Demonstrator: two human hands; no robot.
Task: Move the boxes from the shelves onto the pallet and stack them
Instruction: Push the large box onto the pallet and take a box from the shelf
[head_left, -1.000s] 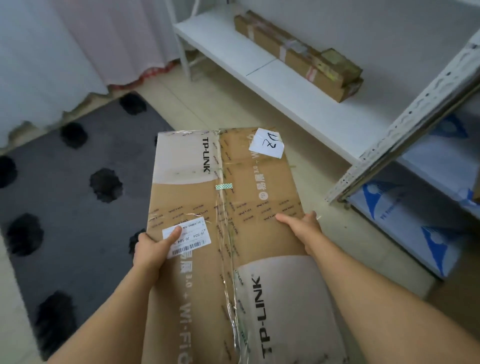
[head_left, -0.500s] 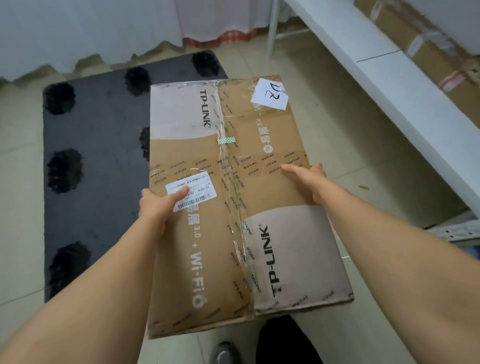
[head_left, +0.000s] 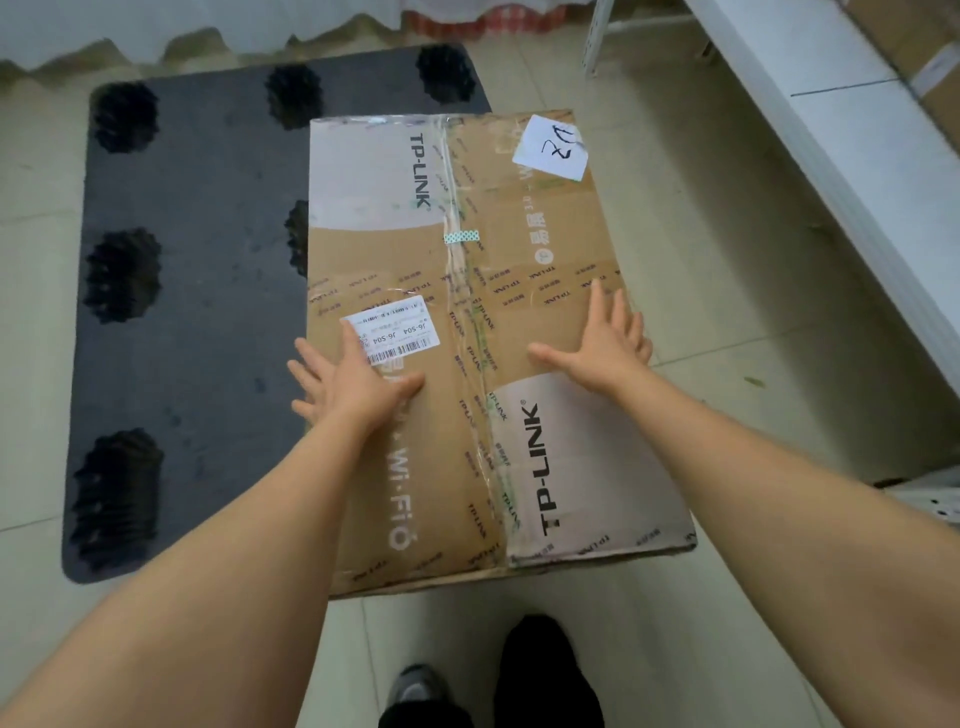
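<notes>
While both hands lie flat on it, the cardboard box (head_left: 467, 338) fills the frame's centre, overlapping the dark pallet's (head_left: 197, 312) right edge (TP-LINK print facing up). Left hand (head_left: 353, 379) and right hand (head_left: 602, 343) have fingers spread, grasping nothing. White shelf (head_left: 852, 140) runs along the upper right.
</notes>
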